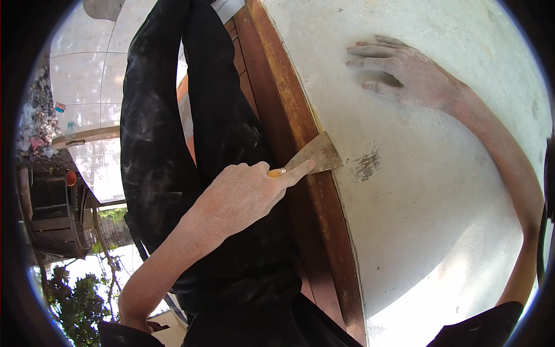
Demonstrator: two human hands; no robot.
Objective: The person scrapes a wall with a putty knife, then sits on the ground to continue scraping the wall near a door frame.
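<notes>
My left hand is closed round the handle of a putty knife, its index finger stretched along the blade. The wide metal blade lies across a worn brown wooden edge, its tip reaching a pale, flat surface. Just beyond the blade there is a dark scratched patch on that surface. Farther up, my right hand rests on the pale surface, dusty, with fingers apart and nothing in it.
My legs in black, dust-marked trousers lie alongside the wooden edge. Light floor tiles show at the left, with a heap of debris and a clear bottle. Leafy plants appear at the lower left. Bright sunlight falls on the lower pale surface.
</notes>
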